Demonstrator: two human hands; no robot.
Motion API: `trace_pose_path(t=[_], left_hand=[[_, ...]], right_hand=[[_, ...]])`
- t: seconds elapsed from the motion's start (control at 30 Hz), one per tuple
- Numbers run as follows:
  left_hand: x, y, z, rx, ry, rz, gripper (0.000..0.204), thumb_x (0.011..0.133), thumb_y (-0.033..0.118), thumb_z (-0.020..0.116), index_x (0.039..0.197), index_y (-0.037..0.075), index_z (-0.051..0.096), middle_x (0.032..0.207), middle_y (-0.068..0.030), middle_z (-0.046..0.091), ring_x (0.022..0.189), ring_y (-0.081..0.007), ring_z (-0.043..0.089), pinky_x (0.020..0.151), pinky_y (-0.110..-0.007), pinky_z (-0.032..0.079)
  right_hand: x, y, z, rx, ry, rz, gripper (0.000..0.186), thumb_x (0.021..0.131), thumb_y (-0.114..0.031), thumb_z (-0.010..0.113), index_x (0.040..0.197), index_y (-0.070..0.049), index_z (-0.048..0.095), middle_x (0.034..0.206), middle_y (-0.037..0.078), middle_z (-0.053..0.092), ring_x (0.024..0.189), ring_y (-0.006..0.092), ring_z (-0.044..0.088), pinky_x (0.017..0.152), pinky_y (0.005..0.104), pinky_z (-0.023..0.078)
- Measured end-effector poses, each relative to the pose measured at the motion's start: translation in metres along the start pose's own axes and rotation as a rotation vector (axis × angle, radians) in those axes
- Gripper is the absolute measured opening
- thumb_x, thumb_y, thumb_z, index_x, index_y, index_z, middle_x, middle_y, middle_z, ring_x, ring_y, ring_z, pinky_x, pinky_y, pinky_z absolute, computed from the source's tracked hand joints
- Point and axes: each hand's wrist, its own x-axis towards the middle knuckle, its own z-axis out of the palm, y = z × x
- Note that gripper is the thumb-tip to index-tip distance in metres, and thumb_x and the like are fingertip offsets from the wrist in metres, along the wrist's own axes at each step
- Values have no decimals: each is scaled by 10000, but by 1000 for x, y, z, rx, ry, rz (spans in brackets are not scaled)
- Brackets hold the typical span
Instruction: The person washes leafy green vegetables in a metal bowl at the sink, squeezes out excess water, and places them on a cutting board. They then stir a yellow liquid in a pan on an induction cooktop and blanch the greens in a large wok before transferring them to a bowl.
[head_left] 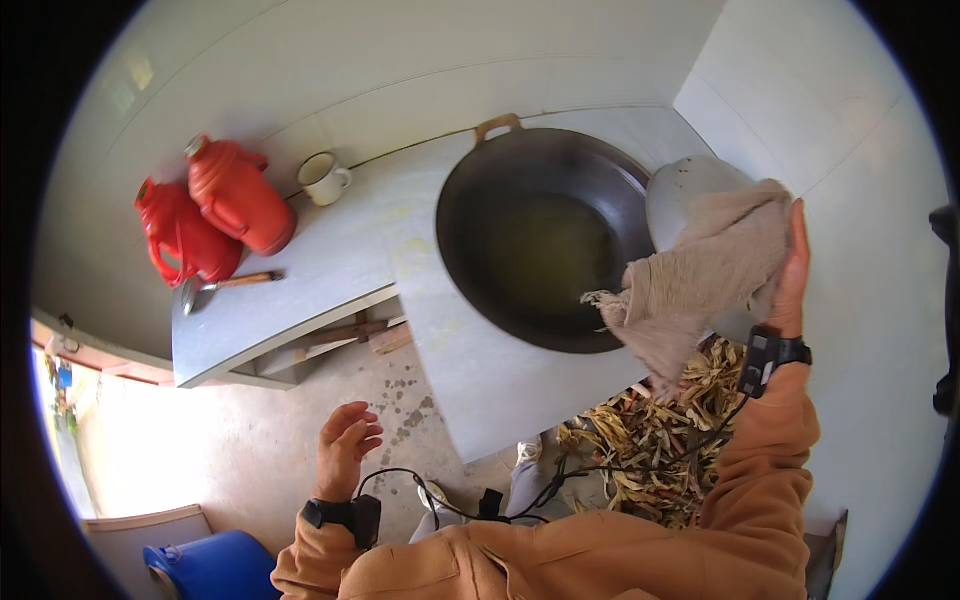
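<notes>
My right hand grips a frayed beige cloth at its right edge, right of the wok. The cloth hangs across a round grey metal lid; whether my fingers also hold the lid is hidden. A large dark wok is set into the pale tiled counter, with a little yellowish liquid at its bottom. The cloth's frayed corner overlaps the wok's right rim. My left hand hovers above the floor, left of the counter, its fingers loosely bent and apart, holding nothing.
Two red thermos flasks, a white enamel mug and a ladle with a wooden handle rest on the left counter. Dry husks are heaped below the counter. A black cable runs between my wrists. A blue bucket stands lower left.
</notes>
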Motion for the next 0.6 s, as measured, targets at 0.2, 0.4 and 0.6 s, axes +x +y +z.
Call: trace_pose_path(t=[0.2,0.4,0.6], left_hand=[[-55,9,-163,-112,47,-37,235,910,75,539,1143,69,569,977,-37,617,857,-164,632,751,-288,524],[-78,15,-288,-248,251,-29,218,908,60,535,1124,50,570,967,-52,619,846,-177,627,750,-291,523],[-36,9,-340,-334,425,-139,214,899,56,555,1111,47,581,942,-60,631,820,-181,635,717,-304,538]], right_hand=[[-108,144,176,-274,-282,279,318,940,-307,562,1133,-65,635,1001,24,624,930,153,590,836,299,482],[-82,252,340,-33,-600,449,304,988,-320,501,1165,-89,590,952,27,616,887,147,603,780,321,507],[-30,406,375,-498,-1069,321,611,969,-346,527,1461,-64,299,1237,118,573,1131,216,550,961,310,431]])
